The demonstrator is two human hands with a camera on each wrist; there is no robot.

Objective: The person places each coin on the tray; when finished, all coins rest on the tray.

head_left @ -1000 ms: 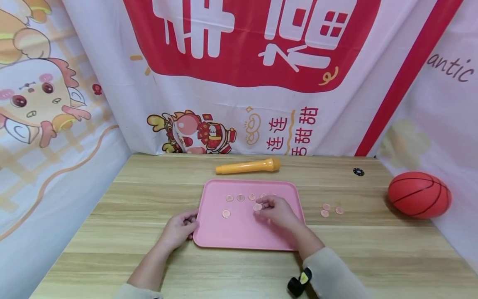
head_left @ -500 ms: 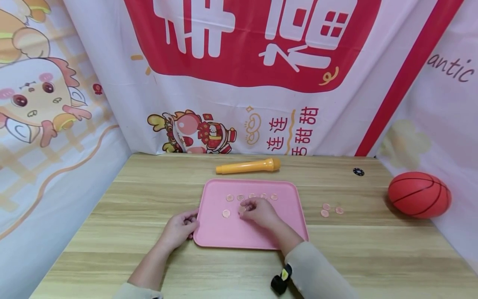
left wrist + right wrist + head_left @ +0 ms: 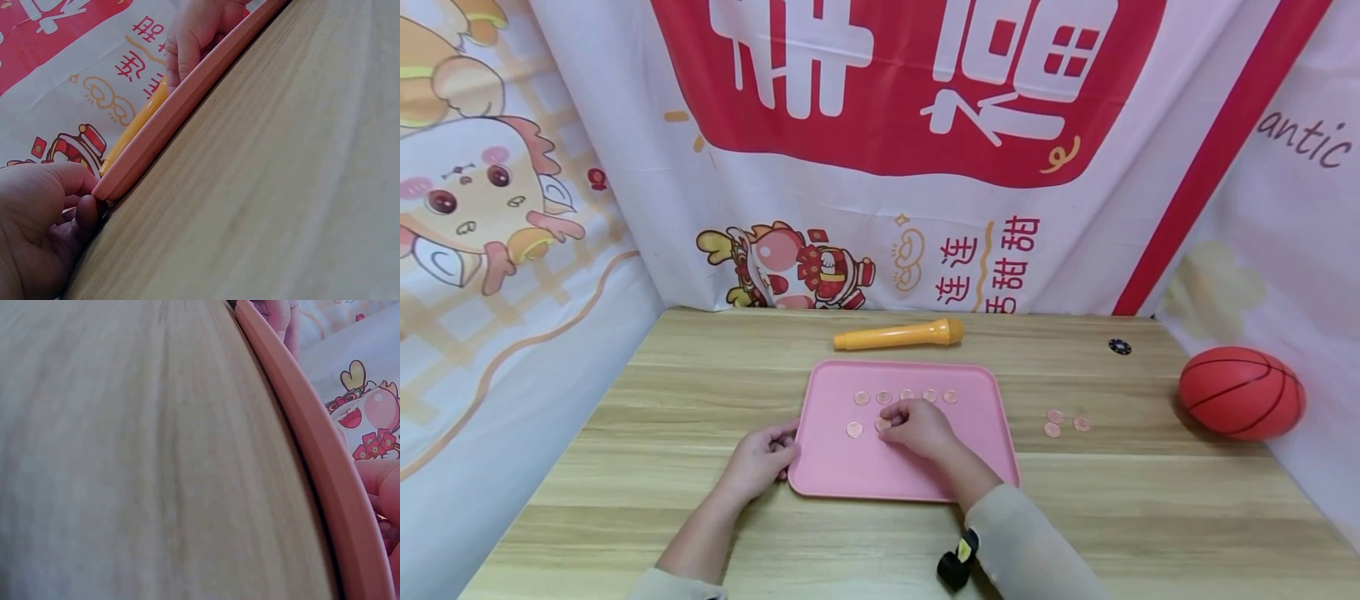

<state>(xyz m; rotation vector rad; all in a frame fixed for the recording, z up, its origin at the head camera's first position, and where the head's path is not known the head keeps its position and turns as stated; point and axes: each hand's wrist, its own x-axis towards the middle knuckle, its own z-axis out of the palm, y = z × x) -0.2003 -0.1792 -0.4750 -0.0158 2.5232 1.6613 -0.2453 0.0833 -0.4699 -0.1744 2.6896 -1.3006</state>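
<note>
A pink rectangular tray [image 3: 865,471] lies on the wooden table. My left hand [image 3: 757,460] grips its left edge; in the left wrist view, thumb and fingers pinch the tray's rim [image 3: 156,134]. Over the tray, my right hand [image 3: 922,430] pinches a small copper-coloured coin [image 3: 882,424] between thumb and fingertips, close over the surface. Just left of it lies a single coin [image 3: 854,429]. Behind the hand, several coins form a row, among them a coin [image 3: 951,397] at the right end. In the right wrist view, the tray's side wall [image 3: 319,450] partly hides the right hand [image 3: 384,494].
Three loose coins [image 3: 1053,430] lie on the table right of the tray. An orange toy microphone [image 3: 895,334] rests behind the tray. A dark round chip [image 3: 1120,347] and a red basketball [image 3: 1242,393] are at the right. A printed curtain [image 3: 880,200] hangs along the back.
My right hand has moved left across the tray with the coin, then slightly lower, beside the single coin. The right end of the back row is now uncovered. The left hand stays put.
</note>
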